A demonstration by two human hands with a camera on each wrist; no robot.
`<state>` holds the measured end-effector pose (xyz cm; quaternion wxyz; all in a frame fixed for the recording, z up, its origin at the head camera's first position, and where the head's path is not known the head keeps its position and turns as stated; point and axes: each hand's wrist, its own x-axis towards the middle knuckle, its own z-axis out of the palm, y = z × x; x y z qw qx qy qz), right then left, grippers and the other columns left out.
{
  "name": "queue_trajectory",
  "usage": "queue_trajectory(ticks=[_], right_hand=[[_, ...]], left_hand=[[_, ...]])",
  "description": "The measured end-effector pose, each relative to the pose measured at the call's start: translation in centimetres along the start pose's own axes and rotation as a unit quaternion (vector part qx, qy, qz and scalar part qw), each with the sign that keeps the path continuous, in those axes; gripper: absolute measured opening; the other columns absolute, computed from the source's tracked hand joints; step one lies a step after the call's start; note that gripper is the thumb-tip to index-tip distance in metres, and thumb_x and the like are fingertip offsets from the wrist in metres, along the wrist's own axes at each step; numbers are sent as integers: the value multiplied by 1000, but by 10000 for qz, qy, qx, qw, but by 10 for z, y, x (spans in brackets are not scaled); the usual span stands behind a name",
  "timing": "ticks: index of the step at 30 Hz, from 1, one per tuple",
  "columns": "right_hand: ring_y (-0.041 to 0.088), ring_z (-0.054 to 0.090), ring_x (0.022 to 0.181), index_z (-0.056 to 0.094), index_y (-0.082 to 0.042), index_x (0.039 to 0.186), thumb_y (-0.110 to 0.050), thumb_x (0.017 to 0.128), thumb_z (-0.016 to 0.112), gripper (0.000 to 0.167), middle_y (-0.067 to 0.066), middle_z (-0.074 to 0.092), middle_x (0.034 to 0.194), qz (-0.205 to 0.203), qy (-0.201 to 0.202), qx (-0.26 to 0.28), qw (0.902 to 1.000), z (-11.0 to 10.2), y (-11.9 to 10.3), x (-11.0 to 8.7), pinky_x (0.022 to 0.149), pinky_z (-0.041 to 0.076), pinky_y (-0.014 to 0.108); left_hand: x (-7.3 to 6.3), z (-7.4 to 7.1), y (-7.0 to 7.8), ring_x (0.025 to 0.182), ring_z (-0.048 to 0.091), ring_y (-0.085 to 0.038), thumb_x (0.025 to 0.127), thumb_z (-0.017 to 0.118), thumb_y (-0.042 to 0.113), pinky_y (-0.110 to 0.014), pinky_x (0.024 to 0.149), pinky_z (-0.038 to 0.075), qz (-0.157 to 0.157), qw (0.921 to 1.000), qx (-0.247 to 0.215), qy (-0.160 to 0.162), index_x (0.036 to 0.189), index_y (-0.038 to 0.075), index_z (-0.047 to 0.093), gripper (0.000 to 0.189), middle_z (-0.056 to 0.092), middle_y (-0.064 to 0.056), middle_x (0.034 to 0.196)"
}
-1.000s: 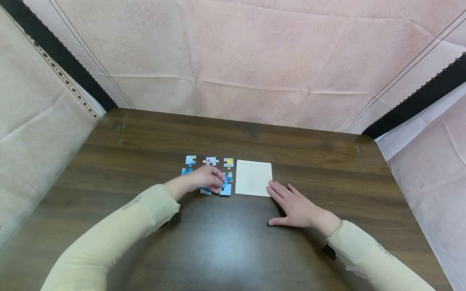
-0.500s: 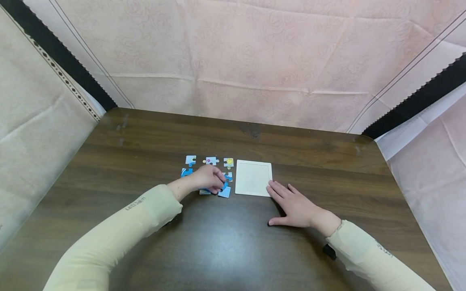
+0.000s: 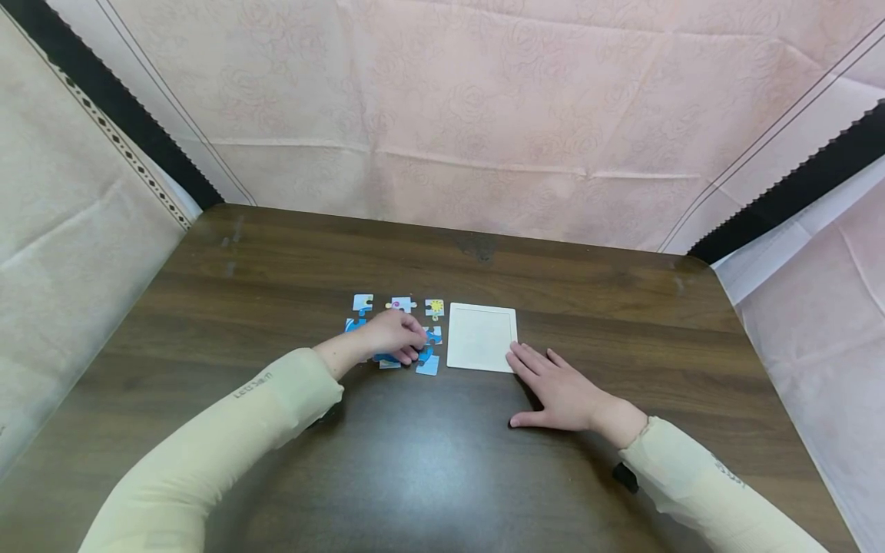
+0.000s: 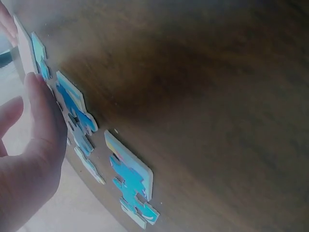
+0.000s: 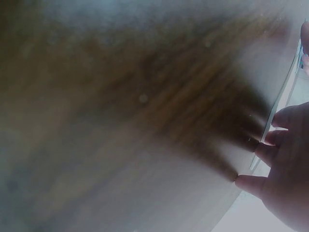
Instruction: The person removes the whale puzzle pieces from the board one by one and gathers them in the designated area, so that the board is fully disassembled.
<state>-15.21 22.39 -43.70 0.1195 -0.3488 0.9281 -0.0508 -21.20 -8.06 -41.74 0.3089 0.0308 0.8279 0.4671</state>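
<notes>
My left hand (image 3: pixel 392 336) hovers low over a group of jigsaw pieces, its fingers loosely bent. In the left wrist view, a gap shows between thumb and forefinger, with nothing seen in it. Close to those fingertips lies a blue corner piece (image 3: pixel 427 365); a yellow sun piece (image 3: pixel 434 308) is at the group's far right. Part of the group is hidden under the hand. A white square puzzle tray (image 3: pixel 482 338) lies flat beside the pieces. My right hand (image 3: pixel 561 392) is spread on the table, fingertips at the tray's right edge.
Pieces stand in loose rows, among them a light blue one (image 3: pixel 362 302) and one with a pink spot (image 3: pixel 401 305). The brown wooden table (image 3: pixel 429 476) ends at a pale cloth curtain (image 3: pixel 484 123) behind it, with more cloth at both sides.
The blue corner piece turned and slid slightly toward me and left, then straightened a little. My left fingertips have drawn back slightly from it. The right hand stays in place.
</notes>
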Motion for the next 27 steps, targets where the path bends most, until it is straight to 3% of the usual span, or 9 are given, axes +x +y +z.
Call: queue_trajectory(ticks=[13,22,27], right_hand=[[28,25,142,29,-7,146,-65,81,56,91,13,24,154,-4,25,169,9999,-3,2,3,112,23,56],[33,39,133,41,-2,139,-54,82,62,80,18,40,145,-227,731,92,9970,-14,4,10,107,33,53],[34,38,133,43,-3,138,-49,84,62,74,18,40,145,-20,1143,-46,9934,-24,3,17,109,32,52]], left_hand=[[-2,-14,-2,80,61,-16,93,56,18,-27,74,57,288,9995,84,-92,112,1,63,26,65,-13,102],[-4,-18,-2,89,63,-18,97,51,19,-27,78,56,194,9987,-428,-182,121,1,57,31,63,-15,110],[-8,-21,0,99,63,-27,96,53,25,-33,84,56,528,9981,-309,100,122,2,57,35,61,-18,117]])
